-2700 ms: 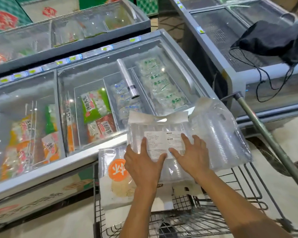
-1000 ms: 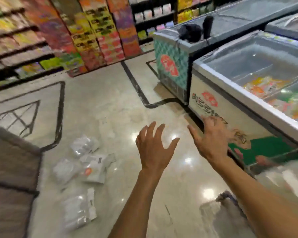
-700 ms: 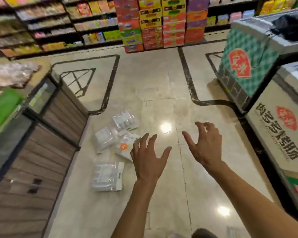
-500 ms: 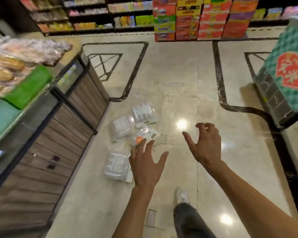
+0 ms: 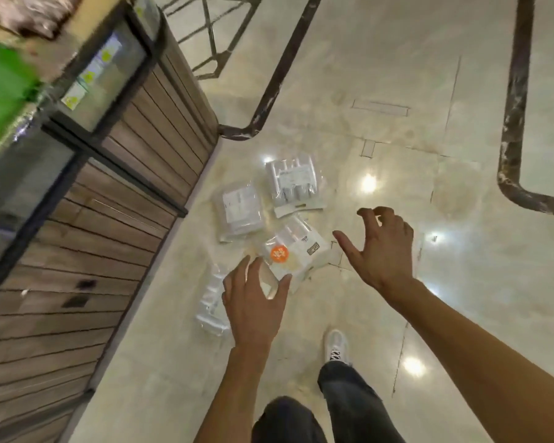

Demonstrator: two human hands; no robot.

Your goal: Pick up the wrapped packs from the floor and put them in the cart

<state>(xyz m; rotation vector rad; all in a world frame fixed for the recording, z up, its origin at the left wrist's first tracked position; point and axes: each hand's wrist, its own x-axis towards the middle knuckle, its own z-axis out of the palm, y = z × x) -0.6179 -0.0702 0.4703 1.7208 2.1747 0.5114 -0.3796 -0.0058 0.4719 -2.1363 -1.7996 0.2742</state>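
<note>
A wooden counter with dark slats stood at the far left, and something bright green lay blurry on top of it. Just right of the counter, the shiny floor held four wrapped packs close together.

The lowest clear pack lay nearest the counter, and it was partly hidden behind the left hand. Above it lay a flat clear pack with a white label. To the right of that one lay a ribbed pack with a white card edge. Below those two lay the pack with the orange sticker, tilted, with its corner over the flat clear pack's bottom edge.

The left hand hung over the lowest pack and the near edge of the orange-sticker pack. Its fingers were straight and spread apart, and they held nothing. I could not tell if it touched a pack.

The right hand hung to the right of the orange-sticker pack. Its fingers were bent like a claw and spread apart, holding nothing.

Below the hands were a white shoe and dark trousers. Dark lines ran across the floor, farthest from the counter.
</note>
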